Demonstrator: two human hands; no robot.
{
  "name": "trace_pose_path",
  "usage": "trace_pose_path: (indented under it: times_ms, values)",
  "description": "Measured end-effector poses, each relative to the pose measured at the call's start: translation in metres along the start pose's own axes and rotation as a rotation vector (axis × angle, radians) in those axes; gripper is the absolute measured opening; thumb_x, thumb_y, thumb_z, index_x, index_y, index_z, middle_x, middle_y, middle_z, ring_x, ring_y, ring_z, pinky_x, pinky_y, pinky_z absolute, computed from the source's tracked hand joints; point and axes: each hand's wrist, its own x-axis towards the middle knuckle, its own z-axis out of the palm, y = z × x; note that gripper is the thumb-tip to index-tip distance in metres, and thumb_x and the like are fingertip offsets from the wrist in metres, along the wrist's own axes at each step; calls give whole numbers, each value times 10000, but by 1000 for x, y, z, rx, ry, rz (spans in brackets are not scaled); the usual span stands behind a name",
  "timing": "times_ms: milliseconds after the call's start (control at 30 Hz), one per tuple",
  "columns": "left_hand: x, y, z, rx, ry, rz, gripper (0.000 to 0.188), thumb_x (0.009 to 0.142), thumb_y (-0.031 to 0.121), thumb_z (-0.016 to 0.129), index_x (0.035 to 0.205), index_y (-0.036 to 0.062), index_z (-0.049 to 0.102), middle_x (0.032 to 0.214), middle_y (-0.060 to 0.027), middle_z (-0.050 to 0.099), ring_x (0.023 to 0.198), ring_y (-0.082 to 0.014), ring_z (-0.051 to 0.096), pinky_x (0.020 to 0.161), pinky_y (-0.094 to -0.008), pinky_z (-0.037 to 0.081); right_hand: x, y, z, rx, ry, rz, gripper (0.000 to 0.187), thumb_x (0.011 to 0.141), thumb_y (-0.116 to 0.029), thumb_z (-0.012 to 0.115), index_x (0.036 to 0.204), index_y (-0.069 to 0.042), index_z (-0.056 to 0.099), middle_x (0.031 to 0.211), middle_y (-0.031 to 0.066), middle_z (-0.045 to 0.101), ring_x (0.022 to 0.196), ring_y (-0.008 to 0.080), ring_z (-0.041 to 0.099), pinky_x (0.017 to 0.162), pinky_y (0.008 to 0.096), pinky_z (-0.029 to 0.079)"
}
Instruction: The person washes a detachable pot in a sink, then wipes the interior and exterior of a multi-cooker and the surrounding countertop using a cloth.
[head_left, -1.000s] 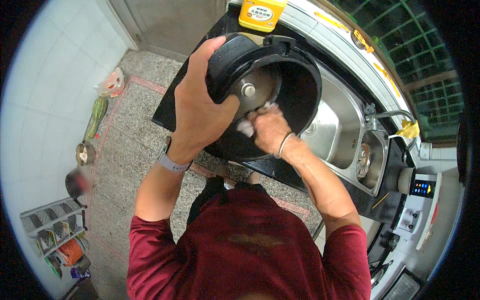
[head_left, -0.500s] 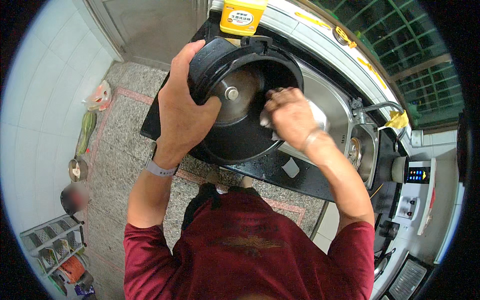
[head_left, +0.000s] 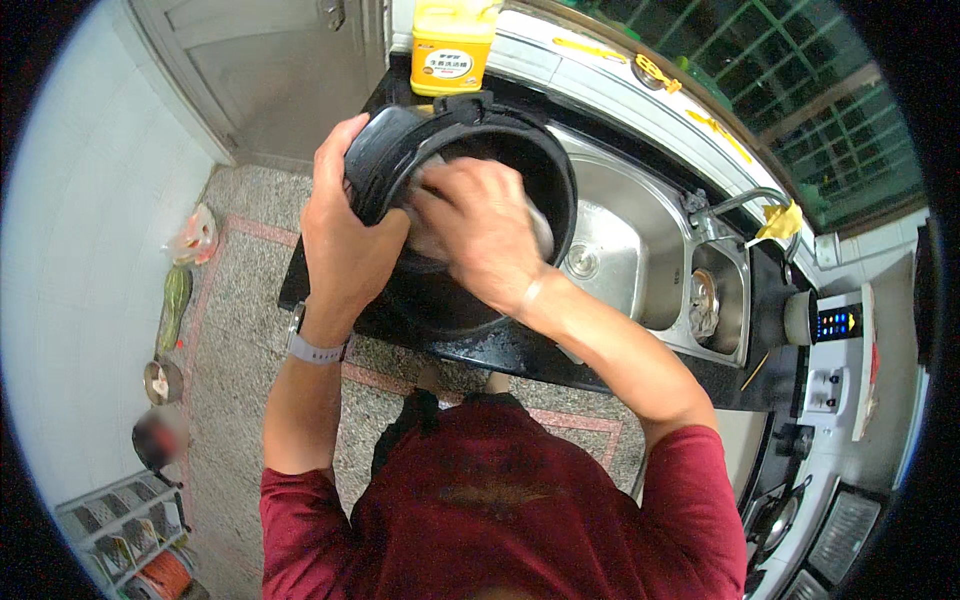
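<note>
A black electric cooker body stands on the dark counter, tilted so that its round opening faces me. My left hand grips its left side, thumb over the rim and fingers round the outside. Inside the opening, my right hand, slightly blurred, presses a pale cloth against the inner surface. That hand and the cloth cover the cooker's inner bottom.
Behind the cooker stands a yellow detergent jug. To the right is a steel double sink with a faucet and a yellow cloth on it. The black counter has a wet front edge.
My right hand has moved left with the cloth, from the cooker's right inner wall to over its inner bottom. The left hand keeps its hold. The view has shifted a little.
</note>
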Motion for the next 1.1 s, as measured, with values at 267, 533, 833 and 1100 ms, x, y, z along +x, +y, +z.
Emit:
trace_pose_path:
  times_ms: [267, 533, 833, 1100]
  values:
    - [-5, 7, 5, -64, 0, -80, 724, 666, -136, 582, 1367, 6, 468, 1272, -145, 570, 1181, -228, 574, 1022, -338, 445, -10, 45, 76, 3, -325, 90, 510, 778, -57, 599, 1282, -13, 541, 1311, 178, 519, 1275, 360, 457, 1133, 467, 312]
    - [-10, 8, 16, -61, 62, -45, 764, 644, -135, 572, 1385, 16, 462, 1289, -113, 535, 1171, -215, 558, 1009, -318, 450, -57, 29, 47, -60, -539, 711, 581, 796, -28, 666, 1238, 191, 359, 1192, 364, 481, 1075, 505, 549, 929, 460, 502]
    - [-13, 22, 15, 77, 28, -14, 756, 641, -113, 579, 1376, 23, 465, 1318, -137, 531, 1223, -270, 547, 1063, -350, 416, -34, 4, -10, 697, -881, 537, 529, 688, -3, 560, 1216, -2, 595, 1143, 237, 663, 1116, 398, 619, 956, 443, 488]
    - [-14, 24, 18, 37, 28, 33, 728, 651, -90, 580, 1363, 15, 468, 1303, -156, 558, 1240, -277, 544, 1076, -354, 406, -32, 58, -50, 29, -428, 420, 301, 707, 22, 643, 1004, -22, 629, 1008, 226, 647, 974, 401, 641, 851, 459, 537]
